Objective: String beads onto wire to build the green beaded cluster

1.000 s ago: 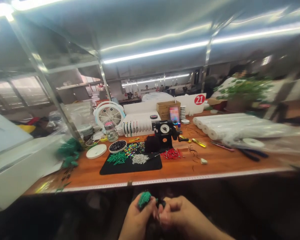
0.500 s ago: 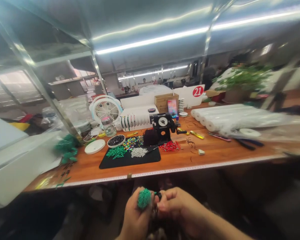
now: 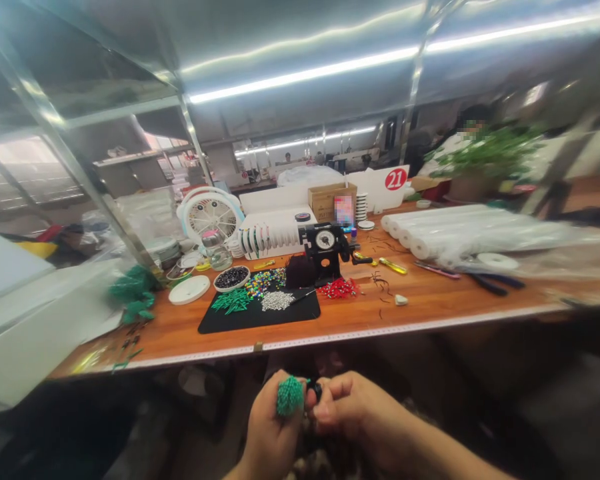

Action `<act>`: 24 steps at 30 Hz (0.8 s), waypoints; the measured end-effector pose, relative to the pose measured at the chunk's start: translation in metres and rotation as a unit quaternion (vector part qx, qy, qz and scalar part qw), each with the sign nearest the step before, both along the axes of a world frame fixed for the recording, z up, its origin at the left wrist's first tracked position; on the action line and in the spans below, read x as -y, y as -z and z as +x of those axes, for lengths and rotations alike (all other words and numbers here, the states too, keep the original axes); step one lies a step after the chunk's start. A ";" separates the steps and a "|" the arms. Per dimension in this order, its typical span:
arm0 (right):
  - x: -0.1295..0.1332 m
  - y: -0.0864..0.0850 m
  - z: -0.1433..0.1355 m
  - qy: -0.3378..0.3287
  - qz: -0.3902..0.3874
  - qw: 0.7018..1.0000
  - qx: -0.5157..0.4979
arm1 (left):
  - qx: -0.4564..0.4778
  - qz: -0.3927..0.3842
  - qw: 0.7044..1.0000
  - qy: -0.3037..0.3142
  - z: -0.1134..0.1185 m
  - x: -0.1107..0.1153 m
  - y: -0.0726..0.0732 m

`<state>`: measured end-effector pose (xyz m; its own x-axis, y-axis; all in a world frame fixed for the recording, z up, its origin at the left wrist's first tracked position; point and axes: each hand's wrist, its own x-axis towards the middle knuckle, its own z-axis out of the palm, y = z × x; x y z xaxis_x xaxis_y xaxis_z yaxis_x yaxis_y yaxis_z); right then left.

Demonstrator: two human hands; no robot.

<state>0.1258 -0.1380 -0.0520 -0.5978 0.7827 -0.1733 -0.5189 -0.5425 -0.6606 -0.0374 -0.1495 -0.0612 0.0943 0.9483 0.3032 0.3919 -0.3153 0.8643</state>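
Green bundle [image 3: 290, 397] is gripped in left hand [image 3: 271, 427], end-on; black bit [image 3: 317, 389] at its 3 o'clock gets pinched by right hand [image 3: 356, 407].

A wooden workbench [image 3: 350, 317], orange-brown, ran across the middle of the view, its front edge lined with a pale strip [image 3: 325, 339]. Shiny metal posts [image 3: 103, 193] reached up toward a grey, glossy overhead panel [image 3: 300, 33], where a long white light tube [image 3: 305, 75] glared at a slant. Along the back stood a white partition board [image 3: 370, 181] with a red disc [image 3: 396, 178] numbered 21. Pale windows [image 3: 15, 167] glowed at the far left, near a narrow shelf [image 3: 127, 158]; in the distance, another strip light [image 3: 305, 141] shone, and the space under the bench lay in deep shadow
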 end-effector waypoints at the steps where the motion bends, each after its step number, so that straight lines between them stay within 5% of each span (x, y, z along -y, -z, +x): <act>1: 0.000 -0.001 0.000 0.000 -0.007 1.000 0.000 | -0.001 0.000 1.000 0.002 0.000 0.000 0.001; 8: -0.002 0.005 0.001 0.016 -0.014 1.000 0.015 | -0.010 0.017 0.998 0.052 -0.005 -0.002 0.003; 18: -0.006 0.001 0.001 0.062 0.145 0.934 0.321 | -0.068 0.030 0.993 0.090 -0.004 -0.004 -0.001; 21: -0.006 0.000 0.003 0.048 0.155 0.927 0.338 | -0.027 -0.029 0.993 0.108 -0.002 -0.006 -0.002; 24: -0.004 0.006 0.004 0.044 0.190 0.925 0.325 | 0.121 -0.151 0.978 0.075 0.007 -0.003 -0.010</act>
